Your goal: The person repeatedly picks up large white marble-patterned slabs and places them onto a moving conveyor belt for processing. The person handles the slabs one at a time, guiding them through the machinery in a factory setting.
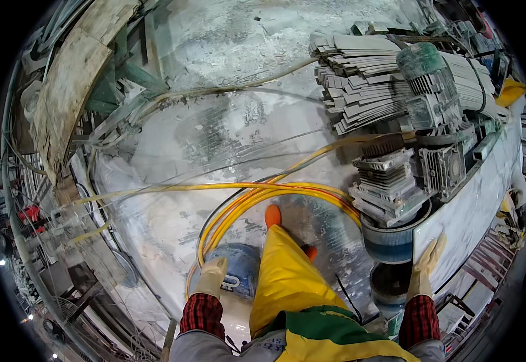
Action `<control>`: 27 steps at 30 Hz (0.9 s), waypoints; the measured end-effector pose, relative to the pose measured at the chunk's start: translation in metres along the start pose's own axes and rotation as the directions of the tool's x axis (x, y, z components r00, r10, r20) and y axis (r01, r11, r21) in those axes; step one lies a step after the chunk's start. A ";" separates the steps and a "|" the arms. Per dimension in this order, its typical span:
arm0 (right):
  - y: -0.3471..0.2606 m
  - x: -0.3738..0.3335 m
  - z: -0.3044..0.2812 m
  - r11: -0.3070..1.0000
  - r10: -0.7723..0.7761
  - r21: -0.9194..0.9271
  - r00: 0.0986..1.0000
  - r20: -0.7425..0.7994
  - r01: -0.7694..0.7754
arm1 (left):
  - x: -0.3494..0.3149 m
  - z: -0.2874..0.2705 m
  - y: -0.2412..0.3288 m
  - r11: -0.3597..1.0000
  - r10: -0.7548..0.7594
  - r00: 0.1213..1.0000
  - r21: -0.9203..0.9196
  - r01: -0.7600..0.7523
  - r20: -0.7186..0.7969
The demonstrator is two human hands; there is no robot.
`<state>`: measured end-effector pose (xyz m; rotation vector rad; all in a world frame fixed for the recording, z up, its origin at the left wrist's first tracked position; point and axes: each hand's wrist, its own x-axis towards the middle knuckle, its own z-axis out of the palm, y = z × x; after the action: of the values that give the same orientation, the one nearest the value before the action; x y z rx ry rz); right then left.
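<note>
My right hand [430, 259], in a cream glove, rests with its fingers stretched out along the near-left edge of a white, grey-veined stone slab [471, 220]. My left hand [213, 273], gloved the same way, hangs low beside a blue plastic container [242, 268]. Its fingers are not clearly visible, and contact with the container cannot be made out. A loop of yellow hose [221, 226] curves past that hand. Two dark-blue round tubs [389, 244] stand left of the slab, near my right hand.
Thin pale strips [362, 84] are stacked at the far right. Dusty finned motors [444, 163] and a heap of pale pieces [389, 187] sit beside the slab. Yellow and grey hoses cross the wet, dusty floor [215, 130]. A worn curved board [73, 78] leans over metal framing at left.
</note>
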<state>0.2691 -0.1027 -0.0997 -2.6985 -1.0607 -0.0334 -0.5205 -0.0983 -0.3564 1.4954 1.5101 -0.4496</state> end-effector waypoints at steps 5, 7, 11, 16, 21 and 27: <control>-0.003 0.007 0.008 0.998 -0.041 -0.051 0.999 -0.021 0.040 | 0.009 -0.035 0.050 0.997 -0.039 0.996 -0.065 0.044 0.076; -0.015 -0.003 0.003 0.999 -0.046 0.013 0.998 -0.045 0.046 | 0.012 -0.038 0.051 0.999 0.004 0.999 -0.046 -0.001 0.047; -0.018 -0.006 0.006 0.994 -0.093 -0.067 0.992 -0.081 0.088 | 0.046 -0.037 0.063 0.983 0.092 0.991 0.149 -0.106 0.102; -0.035 -0.012 0.004 0.991 -0.120 -0.075 0.981 -0.153 0.109 | 0.022 -0.069 0.138 0.986 0.016 1.000 -0.166 -0.012 0.024; -0.042 -0.012 0.008 0.984 -0.169 -0.090 0.966 -0.196 0.154 | 0.012 -0.085 0.206 0.975 0.218 0.976 0.036 -0.217 -0.021; -0.053 -0.056 -0.009 0.930 -0.360 -0.004 0.908 -0.216 0.368 | 0.007 -0.075 0.310 0.812 0.583 0.808 0.079 -0.578 -0.082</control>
<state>0.1925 -0.1043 -0.0855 -2.3585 -1.4597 -0.3568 -0.2600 0.0246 -0.2186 1.9459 1.0326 -0.0395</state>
